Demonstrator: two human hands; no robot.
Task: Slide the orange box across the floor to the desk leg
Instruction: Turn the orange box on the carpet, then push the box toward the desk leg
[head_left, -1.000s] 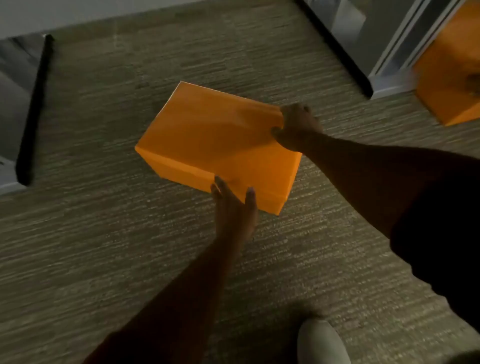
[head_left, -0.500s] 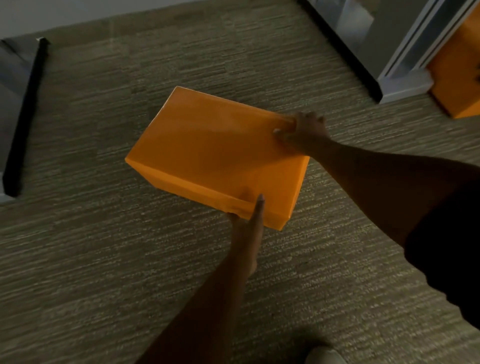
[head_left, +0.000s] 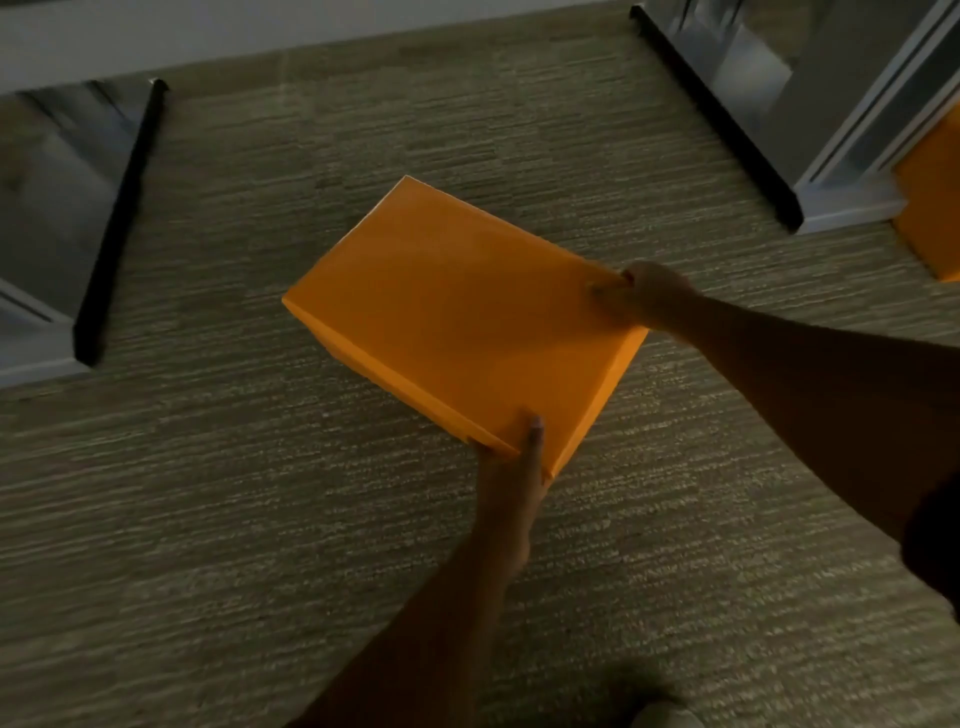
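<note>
An orange box (head_left: 457, 317) lies flat on the grey-green carpet (head_left: 208, 493), turned at an angle in the middle of the view. My left hand (head_left: 511, 483) presses against its near corner, thumb on the lid edge and fingers hidden on the side. My right hand (head_left: 644, 299) holds the box's right corner, fingers curled on the lid. At the far left stands a pale desk leg (head_left: 47, 332) with a black edge strip (head_left: 122, 218). Another pale leg base (head_left: 841, 202) stands at the far right.
A second orange box (head_left: 932, 208) sits behind the right leg base, partly cut off by the frame. A white wall base runs along the top. My pale shoe tip (head_left: 660, 714) shows at the bottom edge. Open carpet surrounds the box.
The box has slid away from me and turned a little. Both hands stayed on its corners. My left hand shifted from the long side to the near corner.
</note>
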